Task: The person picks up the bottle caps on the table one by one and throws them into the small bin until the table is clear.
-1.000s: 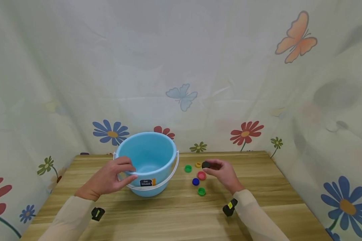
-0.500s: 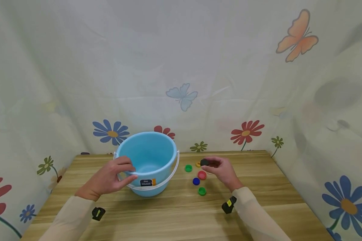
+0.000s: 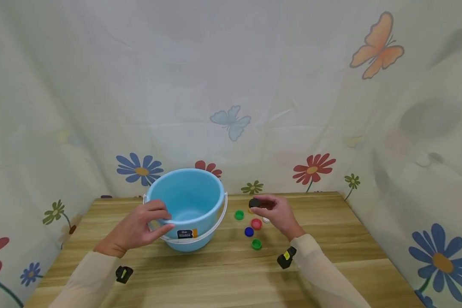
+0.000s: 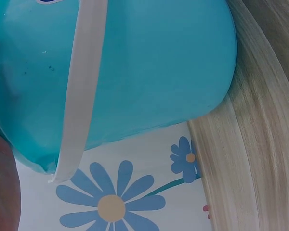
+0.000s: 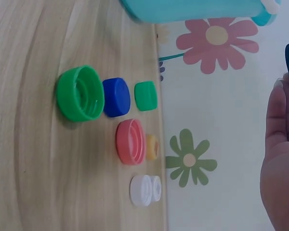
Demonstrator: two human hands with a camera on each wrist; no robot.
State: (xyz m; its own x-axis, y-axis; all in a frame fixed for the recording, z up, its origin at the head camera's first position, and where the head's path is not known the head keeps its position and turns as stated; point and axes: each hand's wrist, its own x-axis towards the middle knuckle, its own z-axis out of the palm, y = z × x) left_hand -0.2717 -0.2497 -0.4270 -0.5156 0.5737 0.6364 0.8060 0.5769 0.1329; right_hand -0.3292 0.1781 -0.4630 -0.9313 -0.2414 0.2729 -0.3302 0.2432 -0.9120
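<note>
My left hand (image 3: 140, 224) pinches the near-left rim of a light blue bucket (image 3: 185, 247), which stands upright on the wooden table with its white handle (image 3: 219, 222) hanging down in front. In my right hand (image 3: 279, 215), thumb and fingers pinch a black bottle cap (image 3: 254, 203) above the table, to the right of the bucket. Under and around that hand lie loose caps: green (image 3: 239, 215), red (image 3: 256, 223), blue (image 3: 249, 231) and another green one (image 3: 256, 244). The right wrist view also shows a yellow cap (image 5: 152, 147) and two white caps (image 5: 140, 190).
A curtain (image 3: 231, 64) printed with flowers and butterflies surrounds the table (image 3: 215, 282) at the back and sides. Each wrist wears a small black camera, the left one (image 3: 124, 274) and the right one (image 3: 286, 257) both hanging low over the tabletop.
My right hand has lifted slightly and shifted left toward the bucket with the black cap. A white cap now shows beneath it. The left hand stays on the rim.
</note>
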